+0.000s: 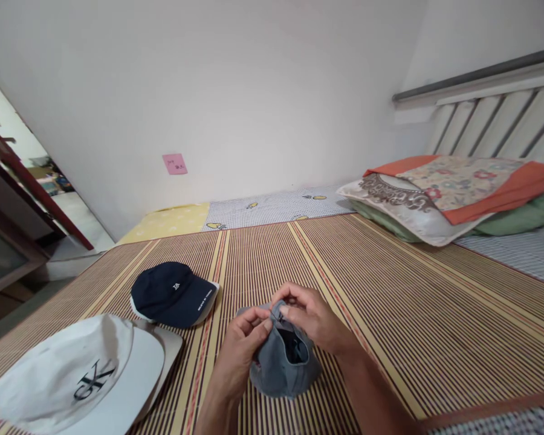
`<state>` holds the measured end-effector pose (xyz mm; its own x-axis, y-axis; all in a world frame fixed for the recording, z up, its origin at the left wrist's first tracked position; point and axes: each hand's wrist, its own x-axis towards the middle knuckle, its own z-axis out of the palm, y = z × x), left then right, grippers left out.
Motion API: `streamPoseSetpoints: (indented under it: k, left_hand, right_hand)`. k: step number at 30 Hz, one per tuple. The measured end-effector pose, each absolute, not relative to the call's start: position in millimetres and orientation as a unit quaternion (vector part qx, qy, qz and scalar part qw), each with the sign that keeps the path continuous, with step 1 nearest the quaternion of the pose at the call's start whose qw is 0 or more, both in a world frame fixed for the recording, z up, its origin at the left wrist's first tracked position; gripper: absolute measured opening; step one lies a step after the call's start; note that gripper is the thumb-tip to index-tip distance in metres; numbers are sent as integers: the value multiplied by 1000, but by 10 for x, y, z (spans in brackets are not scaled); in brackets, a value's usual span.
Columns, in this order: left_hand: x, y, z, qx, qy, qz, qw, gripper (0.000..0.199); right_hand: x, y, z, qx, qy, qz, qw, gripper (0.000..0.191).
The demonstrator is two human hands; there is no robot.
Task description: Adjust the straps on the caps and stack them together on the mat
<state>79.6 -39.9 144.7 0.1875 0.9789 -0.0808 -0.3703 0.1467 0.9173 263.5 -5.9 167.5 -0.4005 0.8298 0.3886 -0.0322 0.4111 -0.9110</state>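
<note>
- At lower centre of the frame, on the striped mat (367, 290): a gray cap (276, 377), crown toward the bottom edge, brim apparently showing in part toward the upper left; long axis seemingly slanted from upper left to lower right.
- Between both sets of fingertips, at the cap's upper edge: a narrow gray strap (278, 309), just above the dark back opening (295, 346).
- From the left side: left hand (242, 341), thumb and forefinger clamped on the cap's edge.
- From the right side: right hand (316, 317), thumb and forefinger pinched on the strap; neither hand clearly nearer.
- Well apart, at left: navy cap (163, 293); at lower left, white cap (63, 368).
</note>
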Motion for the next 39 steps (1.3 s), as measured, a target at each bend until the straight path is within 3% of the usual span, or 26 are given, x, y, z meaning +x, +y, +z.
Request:
streamPoseSetpoints:
  k: [4,8,13,17,23,31,36,39]
  left_hand:
    - [779,-394,1452,403,384,518,649,30]
    - [774,-387,1478,397,395,517,647,35]
    - [796,-401,1509,411,391,515,643,35]
    - [797,-403,1491,405,388,514,649,34]
    - [780,-391,1475,393,374,521,659,31]
    - [781,-380,1458,384,380,515,666,32]
    - [780,-381,1466,375,355,523,678,32]
    - [774,-380,1460,367,352,533,676,32]
  right_hand:
    - [2636,-31,1622,-260,-689,494,462,16]
    - [2644,-70,1678,-287,-725,446,439,29]
    - [2631,-59,1683,-303,-722,416,463,20]
    - [2656,2,1626,-311,-684,444,487,25]
    - [2746,-5,1609,-284,-678,527,427,39]
    - [2741,26,1531,-297,-673,545,402,45]
    - [2726,28,1494,-268,-635,614,386,66]
    - [2716,37,1486,-265,-624,626,386,67]
